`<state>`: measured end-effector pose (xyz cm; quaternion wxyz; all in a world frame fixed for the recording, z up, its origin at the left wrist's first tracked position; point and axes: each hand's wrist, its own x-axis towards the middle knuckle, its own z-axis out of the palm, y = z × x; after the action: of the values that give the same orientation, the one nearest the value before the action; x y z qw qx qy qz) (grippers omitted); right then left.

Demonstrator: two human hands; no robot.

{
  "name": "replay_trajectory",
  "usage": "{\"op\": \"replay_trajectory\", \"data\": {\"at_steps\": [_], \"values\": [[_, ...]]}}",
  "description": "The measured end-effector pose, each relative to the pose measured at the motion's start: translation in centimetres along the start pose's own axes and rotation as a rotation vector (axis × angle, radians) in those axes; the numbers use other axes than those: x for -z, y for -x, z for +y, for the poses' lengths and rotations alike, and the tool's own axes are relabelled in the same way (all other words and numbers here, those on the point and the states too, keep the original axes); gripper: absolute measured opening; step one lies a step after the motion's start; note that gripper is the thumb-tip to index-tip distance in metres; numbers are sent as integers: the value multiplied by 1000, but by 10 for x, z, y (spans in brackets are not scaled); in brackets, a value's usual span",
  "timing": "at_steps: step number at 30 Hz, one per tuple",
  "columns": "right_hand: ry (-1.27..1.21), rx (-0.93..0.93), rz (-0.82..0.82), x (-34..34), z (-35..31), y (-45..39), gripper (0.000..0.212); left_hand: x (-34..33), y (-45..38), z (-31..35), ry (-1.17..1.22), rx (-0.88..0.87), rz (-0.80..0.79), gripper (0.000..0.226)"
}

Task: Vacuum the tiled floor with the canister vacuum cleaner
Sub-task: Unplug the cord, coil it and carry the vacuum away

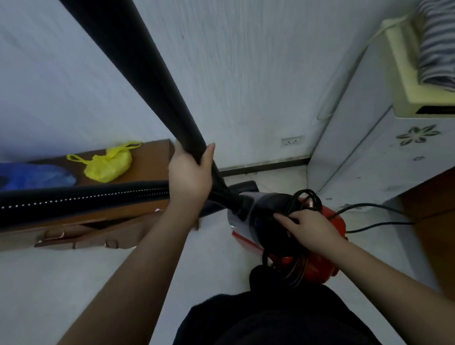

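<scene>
Dark clothing on the person's torso fills the bottom of the view at 6 o'clock, with both forearms reaching forward above it.

Left hand, just above centre: fingers and thumb wrapped around the black wand, which rises away toward 11 o'clock and leaves the frame. No floor nozzle is visible. The ribbed hose runs from beneath that hand out to 9 o'clock.

Right hand, at 4 o'clock from centre: it rests on the red canister vacuum cleaner, fingers curled into the loops of black power cord bundled on top of the body. Cord strands also trail off toward 3 o'clock.

The canister stands on the pale floor directly ahead of the person, near the room corner. A wall socket sits low on the wall at 2 o'clock; nothing appears plugged into it.

Surroundings: a yellow bag and a blue bag on a brown wooden surface at 10 o'clock; a white cabinet at 3 o'clock carrying a cream appliance and striped cloth.

Assessment: preparation stage only. With the cord coiled and the wand raised, cleaning appears not yet begun. Outstanding: uncoil cord, connect power, lower wand, cover the floor.
</scene>
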<state>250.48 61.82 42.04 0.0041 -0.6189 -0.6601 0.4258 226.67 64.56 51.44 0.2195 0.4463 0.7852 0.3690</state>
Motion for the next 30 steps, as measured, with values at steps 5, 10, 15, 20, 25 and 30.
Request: {"op": "replay_trajectory", "data": {"at_steps": [5, 10, 15, 20, 25, 30], "values": [[-7, 62, -11, -34, -3, 49, 52, 41, 58, -23, 49, -3, 39, 38], [85, 120, -36, -58, -22, 101, 57, 98, 135, -40, 5, 26, 125, 50], [194, 211, -115, -87, -41, 150, 57, 155, 206, -60, -8, 124, 215, 51], [199, 318, -230, -108, -44, 184, 57, 185, 265, -76, -19, 262, 264, 51], [202, 418, -349, -121, -31, 212, 52, 185, 333, -76, -27, 366, 345, 48], [228, 502, -438, -137, -21, 240, 51, 186, 391, -70, -72, 440, 495, 49]]}}
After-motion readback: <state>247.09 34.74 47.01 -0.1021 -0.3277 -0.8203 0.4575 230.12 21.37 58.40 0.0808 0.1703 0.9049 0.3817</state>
